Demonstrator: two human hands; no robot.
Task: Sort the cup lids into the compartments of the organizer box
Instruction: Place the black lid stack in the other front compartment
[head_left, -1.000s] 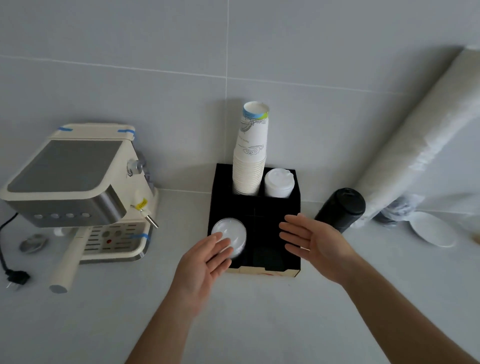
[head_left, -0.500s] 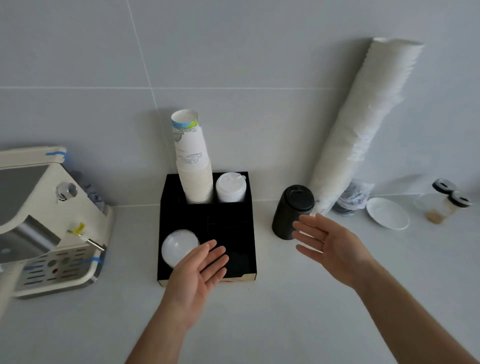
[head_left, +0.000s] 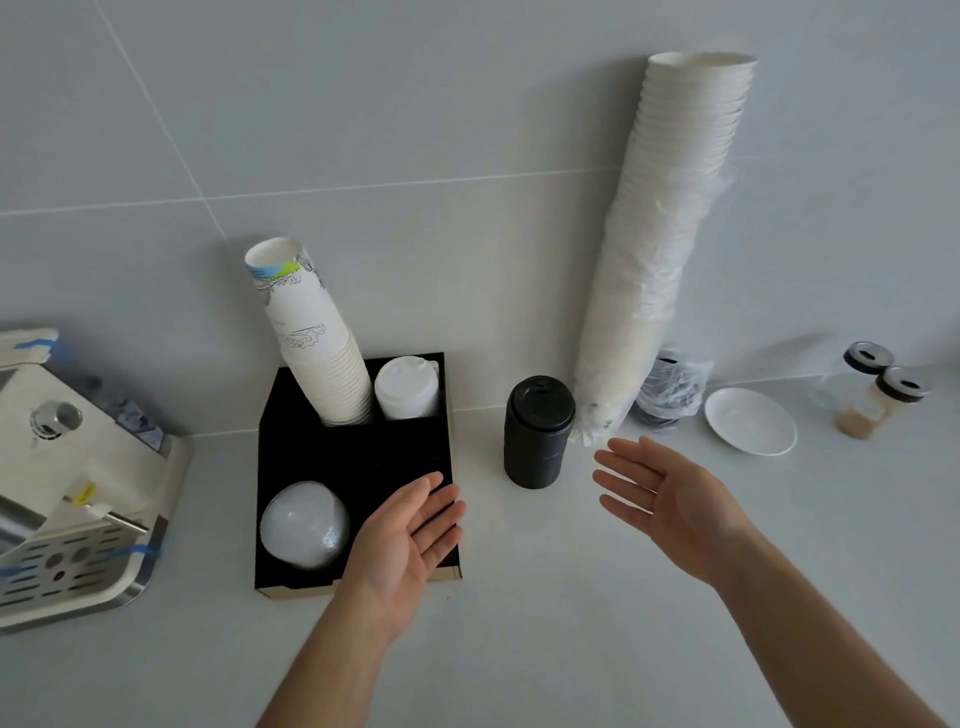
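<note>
The black organizer box (head_left: 358, 457) stands on the counter against the wall. Its back left compartment holds a stack of printed paper cups (head_left: 311, 338), its back right a stack of white lids (head_left: 407, 388), and its front left clear domed lids (head_left: 305, 524). A stack of black lids (head_left: 538, 439) stands on the counter just right of the box. My left hand (head_left: 405, 535) hovers palm-up over the box's front right corner, fingers apart, holding nothing. My right hand (head_left: 670, 499) is open and empty, to the right of the black lids and apart from them.
A coffee machine (head_left: 67, 478) sits at the left. A tall sleeve of white cups (head_left: 660, 249) leans on the wall behind the black lids, a plastic bag (head_left: 670, 395) at its foot. Further right are a white saucer (head_left: 749, 421) and two small jars (head_left: 872, 395).
The view has swung right, so the box and machine sit further left in frame. My right hand has moved from above the box's right side to beyond the black lids.
</note>
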